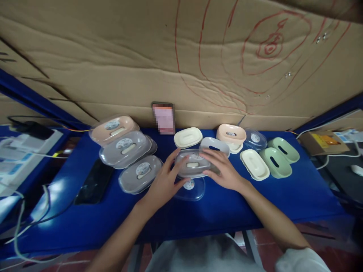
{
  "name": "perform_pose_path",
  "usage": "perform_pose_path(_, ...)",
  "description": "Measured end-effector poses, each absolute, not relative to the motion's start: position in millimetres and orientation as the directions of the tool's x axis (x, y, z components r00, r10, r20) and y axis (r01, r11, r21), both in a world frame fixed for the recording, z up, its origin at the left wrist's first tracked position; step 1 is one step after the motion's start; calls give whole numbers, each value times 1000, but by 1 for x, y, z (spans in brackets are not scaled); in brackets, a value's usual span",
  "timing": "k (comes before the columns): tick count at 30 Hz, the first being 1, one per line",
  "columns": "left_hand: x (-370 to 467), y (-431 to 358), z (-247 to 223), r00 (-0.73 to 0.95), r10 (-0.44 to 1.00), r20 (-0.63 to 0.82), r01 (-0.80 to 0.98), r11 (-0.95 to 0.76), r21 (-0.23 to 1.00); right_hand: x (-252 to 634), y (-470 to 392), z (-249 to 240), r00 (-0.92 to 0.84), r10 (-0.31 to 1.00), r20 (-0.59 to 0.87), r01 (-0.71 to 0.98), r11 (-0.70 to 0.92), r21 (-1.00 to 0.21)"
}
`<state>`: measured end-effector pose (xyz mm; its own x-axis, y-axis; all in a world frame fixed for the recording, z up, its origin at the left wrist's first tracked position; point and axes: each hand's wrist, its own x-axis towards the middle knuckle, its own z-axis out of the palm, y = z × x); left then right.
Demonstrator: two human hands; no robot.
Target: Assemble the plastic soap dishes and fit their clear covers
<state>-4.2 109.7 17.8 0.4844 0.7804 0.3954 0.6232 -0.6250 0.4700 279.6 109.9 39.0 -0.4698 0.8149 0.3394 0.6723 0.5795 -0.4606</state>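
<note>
The left hand [167,175], half open, grips the grey box [193,165] at its left end; the right hand [227,172], fingers slightly spread, clasps its right end. A clear lid [195,192] lies just nearside of the left thumb.

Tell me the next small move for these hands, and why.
Probably press the clear lid down evenly: it appears to cover the grey box, the left hand and right hand are at opposite ends, and I cannot tell whether it is fully seated.
</note>
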Motion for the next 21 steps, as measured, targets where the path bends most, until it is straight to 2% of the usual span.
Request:
perform_pose_path(2, -2, 108, 19, 467, 774, 427, 657, -627, 419, 287, 113, 44, -374, 835, 404, 732, 533, -425)
perform_pose_path(5, 0, 107, 24, 529, 730, 432, 695, -665, 273, 313, 124, 53, -266, 849, 456, 831, 441, -337)
perform_pose_path(9, 1, 119, 32, 645, 681, 348, 677, -720, 154, 362, 148, 55, -206, 917, 341, 928, 294, -230)
perform_pose_path(11, 3, 130, 36, 704, 659, 267, 646, -749, 145, 380, 160, 51, -206, 945, 254, 952, 254, -174)
perform_pose_path(14, 8, 148, 39, 756, 627, 189, 602, -779, 177, 395, 174, 46, -200, 956, 214, 956, 238, -171)
perform_pose_path(17, 14, 154, 39, 728, 655, 201, 624, -755, 202, 395, 174, 49, -159, 950, 270, 963, 210, -171)
perform_pose_path(19, 17, 151, 41, 684, 691, 235, 669, -722, 178, 385, 166, 54, -122, 919, 375, 969, 192, -154)
perform_pose_path(21, 14, 143, 46, 652, 704, 280, 704, -700, 121, 363, 153, 58, -191, 862, 469, 950, 282, -132)
